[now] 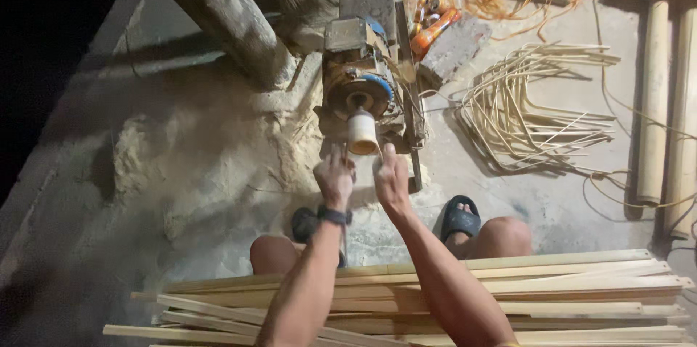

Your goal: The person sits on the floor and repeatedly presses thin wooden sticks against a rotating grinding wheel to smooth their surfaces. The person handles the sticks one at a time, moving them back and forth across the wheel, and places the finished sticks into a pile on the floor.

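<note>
A worn electric motor (361, 78) sits on the floor with a pale cylindrical drum (362, 132) on its shaft, pointing at me. My left hand (335, 177), with a dark watch on the wrist, and my right hand (391, 176) are raised just below the drum. Both pinch something thin that is held up against the drum; I cannot make out what it is. Across my lap lies a stack of flat bamboo slats (566, 285).
Sawdust (210, 158) is heaped left of the motor beside a thick wooden post (225, 13). Bent bamboo strips (530, 107) lie to the right, with thick bamboo poles (657, 93) further right. My feet wear dark sandals (459, 218). Bottles and orange cord lie behind the motor.
</note>
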